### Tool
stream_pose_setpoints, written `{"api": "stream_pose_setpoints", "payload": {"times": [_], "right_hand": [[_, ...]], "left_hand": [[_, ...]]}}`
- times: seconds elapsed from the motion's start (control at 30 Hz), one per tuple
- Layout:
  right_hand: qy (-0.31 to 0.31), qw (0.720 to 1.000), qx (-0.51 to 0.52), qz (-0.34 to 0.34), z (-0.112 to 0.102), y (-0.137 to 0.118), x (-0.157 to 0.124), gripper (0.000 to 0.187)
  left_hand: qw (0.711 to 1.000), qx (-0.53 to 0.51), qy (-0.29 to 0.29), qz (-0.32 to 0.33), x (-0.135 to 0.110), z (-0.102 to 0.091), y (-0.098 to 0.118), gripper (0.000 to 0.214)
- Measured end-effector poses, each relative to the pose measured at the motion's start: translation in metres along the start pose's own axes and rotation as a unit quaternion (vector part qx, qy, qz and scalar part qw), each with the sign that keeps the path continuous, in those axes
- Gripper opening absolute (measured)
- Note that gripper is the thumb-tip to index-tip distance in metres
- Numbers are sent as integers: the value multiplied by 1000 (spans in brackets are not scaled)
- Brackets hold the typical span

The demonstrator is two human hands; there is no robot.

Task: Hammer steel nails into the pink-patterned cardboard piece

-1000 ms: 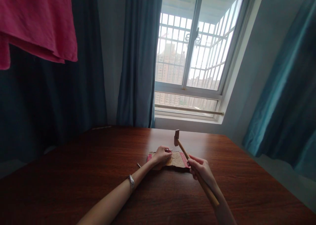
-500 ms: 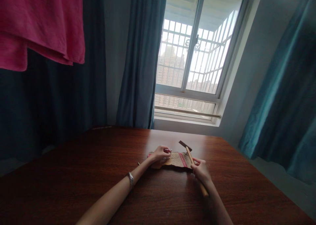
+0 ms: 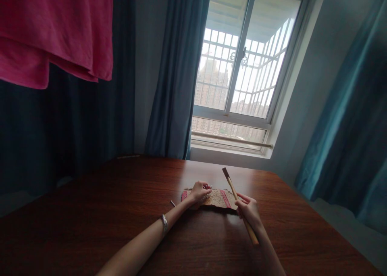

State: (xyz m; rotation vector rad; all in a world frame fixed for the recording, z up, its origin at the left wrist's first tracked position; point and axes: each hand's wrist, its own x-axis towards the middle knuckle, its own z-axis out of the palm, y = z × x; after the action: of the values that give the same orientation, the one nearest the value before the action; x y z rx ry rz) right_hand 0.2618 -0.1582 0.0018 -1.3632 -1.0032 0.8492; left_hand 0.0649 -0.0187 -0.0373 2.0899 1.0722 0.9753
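Observation:
My right hand (image 3: 248, 209) is wrapped round the wooden handle of a hammer (image 3: 232, 185). The hammer's dark head is raised above the table's far part, and the handle's end sticks out below my hand. My left hand (image 3: 199, 191) rests over a tan speckled piece, seemingly cardboard (image 3: 216, 199), with pink bands and a wavy near edge. Its thumb and fingers are pinched together; whatever small thing lies between them is too small to make out. A thin metallic rod (image 3: 172, 203) lies left of the piece, partly behind my left forearm.
The brown wooden table (image 3: 145, 227) spreads out on all sides. At its far side are blue curtains (image 3: 169, 86) and a barred window (image 3: 236, 66). A pink cloth (image 3: 60, 34) hangs at the upper left. Another curtain (image 3: 338, 126) hangs on the right.
The hammer has turned in my right hand, so its head now looks narrower and points more toward the upper left. My left hand stays over the speckled piece. The view has shifted slightly.

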Motion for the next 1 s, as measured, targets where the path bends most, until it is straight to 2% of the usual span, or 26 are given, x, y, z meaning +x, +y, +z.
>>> {"api": "stream_pose_setpoints", "payload": {"times": [0.13, 0.27, 0.47, 0.6, 1.0], "right_hand": [[-36, 998, 45, -4, 2, -13, -8, 63], [-72, 995, 65, 22, 3, -22, -15, 58], [-114, 987, 100, 62, 4, -28, -18, 54], [-139, 981, 123, 62, 5, -30, -21, 51], [-161, 978, 124, 54, 8, -32, -26, 55]], "left_hand": [[1000, 1, 11, -4, 1, 1, -2, 28], [1000, 2, 6, -6, 1, 2, -3, 29], [1000, -4, 4, -5, 1, 3, -4, 31], [1000, 14, 3, -7, 2, 3, -8, 32], [1000, 26, 18, 0, -3, -2, 5, 32]]}}
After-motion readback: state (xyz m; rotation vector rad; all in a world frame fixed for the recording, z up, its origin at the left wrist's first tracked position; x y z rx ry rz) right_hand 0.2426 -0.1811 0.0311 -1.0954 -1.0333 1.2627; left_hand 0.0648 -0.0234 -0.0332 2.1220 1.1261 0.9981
